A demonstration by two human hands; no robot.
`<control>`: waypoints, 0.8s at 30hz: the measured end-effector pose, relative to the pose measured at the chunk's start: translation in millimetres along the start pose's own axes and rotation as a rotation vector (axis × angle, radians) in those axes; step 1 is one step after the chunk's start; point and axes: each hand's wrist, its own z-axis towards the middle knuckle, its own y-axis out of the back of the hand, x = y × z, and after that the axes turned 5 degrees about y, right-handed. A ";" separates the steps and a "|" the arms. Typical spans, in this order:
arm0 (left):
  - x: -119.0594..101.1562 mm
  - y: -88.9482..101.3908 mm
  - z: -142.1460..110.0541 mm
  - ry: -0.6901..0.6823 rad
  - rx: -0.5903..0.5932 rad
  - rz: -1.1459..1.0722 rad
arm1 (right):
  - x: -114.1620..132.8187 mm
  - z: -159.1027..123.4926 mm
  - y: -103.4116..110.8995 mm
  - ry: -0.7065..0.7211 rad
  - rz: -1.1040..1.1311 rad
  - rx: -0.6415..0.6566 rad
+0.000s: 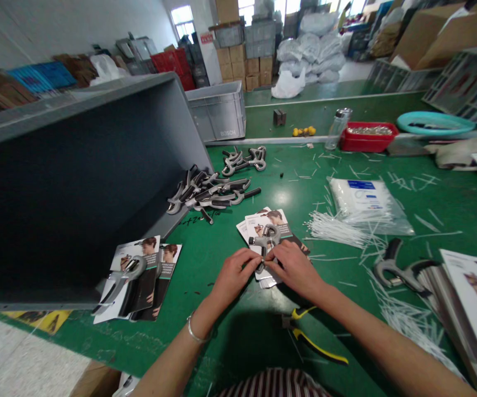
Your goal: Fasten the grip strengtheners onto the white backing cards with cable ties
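A grey and black hand grip strengthener (272,234) lies on a small stack of printed cards (278,216) in front of me. My left hand (235,274) pinches its near end from the left. From the right, my right hand (294,266) closes thumb and fingers at the same spot, the fingertips nearly meeting. Whether a thin tie is between the fingers is too small to tell. Yellow-and-black pliers (319,344) lie open below my right wrist. White cable ties (337,229) spill beside a clear bag of ties (360,198) to the right.
A big grey bin (180,110) lies tipped at left, several grip strengtheners (209,190) heaped at its mouth. Carded grip strengtheners (133,273) sit at its front. At right are another strengthener (399,267) and a card stack (476,298). Behind stands a red tray (368,138).
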 end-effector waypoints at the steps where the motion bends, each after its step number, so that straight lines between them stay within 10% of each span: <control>1: -3.2 1.7 -0.1 -0.008 0.005 0.076 | 2.4 0.5 0.3 -0.007 0.009 -0.007; 7: -23.0 1.7 -2.7 -0.100 -0.075 0.501 | 12.5 -1.6 -0.6 0.012 -0.018 -0.051; 24: 16.4 -25.1 -24.0 0.099 -0.266 0.149 | -8.7 -25.2 -9.3 -0.067 0.336 -0.199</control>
